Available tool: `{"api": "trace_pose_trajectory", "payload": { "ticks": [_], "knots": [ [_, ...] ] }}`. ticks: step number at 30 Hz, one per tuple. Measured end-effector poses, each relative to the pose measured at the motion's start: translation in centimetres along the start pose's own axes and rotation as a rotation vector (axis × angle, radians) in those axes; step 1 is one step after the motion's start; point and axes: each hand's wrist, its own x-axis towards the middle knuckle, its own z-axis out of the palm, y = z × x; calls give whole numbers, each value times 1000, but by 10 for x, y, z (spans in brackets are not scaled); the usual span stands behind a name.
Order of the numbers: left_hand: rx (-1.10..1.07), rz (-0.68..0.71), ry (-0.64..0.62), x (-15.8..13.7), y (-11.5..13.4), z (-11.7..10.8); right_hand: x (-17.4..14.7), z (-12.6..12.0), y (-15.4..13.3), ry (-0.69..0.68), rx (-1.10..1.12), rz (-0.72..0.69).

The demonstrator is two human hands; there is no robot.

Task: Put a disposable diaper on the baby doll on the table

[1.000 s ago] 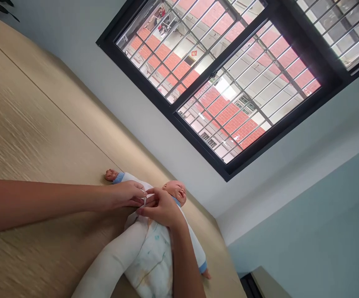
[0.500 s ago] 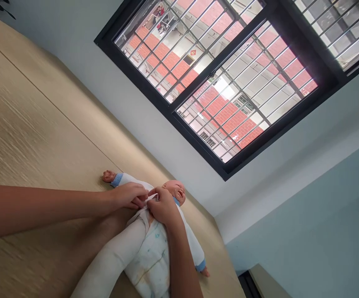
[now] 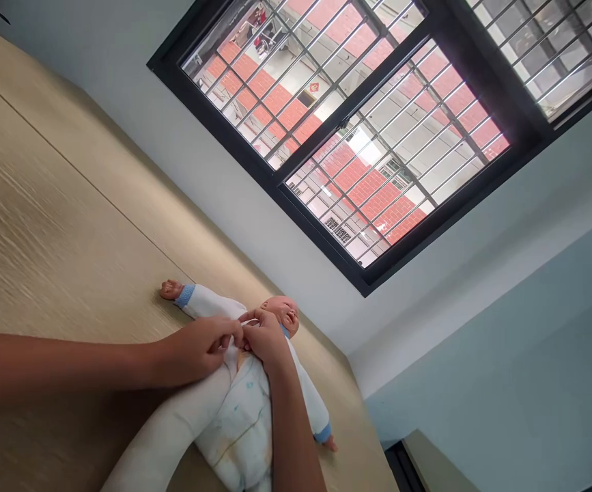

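Observation:
A baby doll (image 3: 281, 311) lies on its back on the wooden tabletop, its head towards the wall and its arms spread. It wears white clothes with blue cuffs, and a printed diaper (image 3: 247, 417) shows around its hips. A white-clad leg (image 3: 167, 430) stretches towards me. My left hand (image 3: 201, 348) is at the doll's chest, fingers closed on the white garment (image 3: 216, 305). Beside it, my right hand (image 3: 265, 338) pinches the same cloth below the chin, its fingertips close to the left ones. The exact spot they grip is hidden by the fingers.
The wooden tabletop (image 3: 54, 225) reaches far to the left, with a seam running across it. Behind it rises a pale wall (image 3: 214, 219) with a black-framed, barred window (image 3: 321, 174). A dark-edged piece of furniture (image 3: 408, 461) stands low at the right.
My left hand has shifted down and slightly left, its fingers still at the cloth beside my right hand. The view has moved a little, so the doll appears further left.

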Motion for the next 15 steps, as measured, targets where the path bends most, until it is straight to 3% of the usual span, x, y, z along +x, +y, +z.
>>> {"api": "trace_pose_trajectory", "payload": {
  "ticks": [3, 7, 15],
  "knots": [
    [86, 232, -125, 2, 4, -12, -2, 0, -1, 25, -17, 11],
    [247, 378, -214, 7, -2, -26, -1, 0, -1, -10, 2, 10],
    [177, 312, -253, 7, -2, -20, 5, -1, 7, -10, 52, -9]
  ]
}}
